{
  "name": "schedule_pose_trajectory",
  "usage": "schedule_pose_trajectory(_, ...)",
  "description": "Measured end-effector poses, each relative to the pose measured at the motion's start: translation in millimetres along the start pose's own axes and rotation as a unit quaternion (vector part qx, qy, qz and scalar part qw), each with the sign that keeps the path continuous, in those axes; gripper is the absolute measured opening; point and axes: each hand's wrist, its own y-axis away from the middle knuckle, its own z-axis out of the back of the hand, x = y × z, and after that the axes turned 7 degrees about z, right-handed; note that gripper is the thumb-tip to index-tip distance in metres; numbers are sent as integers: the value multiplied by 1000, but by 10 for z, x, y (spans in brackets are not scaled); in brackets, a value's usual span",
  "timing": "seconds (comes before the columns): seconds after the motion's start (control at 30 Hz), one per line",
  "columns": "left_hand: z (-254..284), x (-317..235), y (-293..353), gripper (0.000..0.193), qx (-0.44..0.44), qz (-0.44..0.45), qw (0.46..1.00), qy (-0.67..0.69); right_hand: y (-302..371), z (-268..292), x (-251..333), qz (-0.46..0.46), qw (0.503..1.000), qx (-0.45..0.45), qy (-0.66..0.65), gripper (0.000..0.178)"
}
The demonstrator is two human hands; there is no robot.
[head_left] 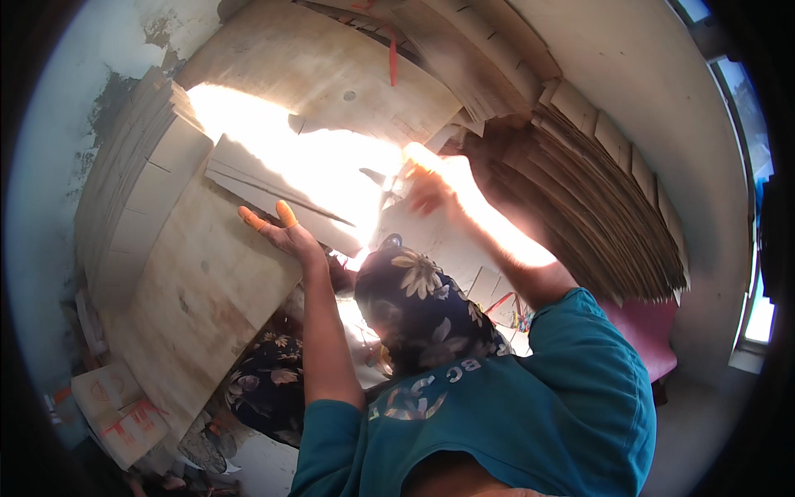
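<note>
A flat, folded piece of pale cardboard (257, 176) lies slantwise on the wooden worktop (207, 282), its far side washed out by strong sunlight. My left hand (291, 240) is at its near edge, fingers apart and stretched out, with orange covers on two fingertips. Whether those fingers touch the cardboard I cannot tell. Beyond the cardboard's right end, my right hand (432, 180) is raised, smeared by motion and partly burnt out by glare. A small dark shape just left of it is too unclear to name.
Upright stacks of cardboard sheets (141, 190) stand at the left. A large brown stack (580, 207) leans along the right wall, and more sheets lie at the back. A red ribbon (392, 62) hangs there. A printed carton (120, 414) sits at lower left.
</note>
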Motion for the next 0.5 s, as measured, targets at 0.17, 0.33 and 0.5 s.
schedule_pose_trajectory(0.17, -54, -213, 53, 75, 33, -18, 998, -56, -955, 1343, -404, 149, 902, -405, -13, 56)
schedule_pose_trajectory(0.33, -27, -200, 39, 78, 53, -4, 995, -84, -1370, 1719, -409, 25, 886, -447, -125, 77)
schedule_pose_trajectory(0.5, -39, -188, 37, 80, 68, -6, 994, -90, -1746, 1978, -440, 91, 890, -337, -294, 91)
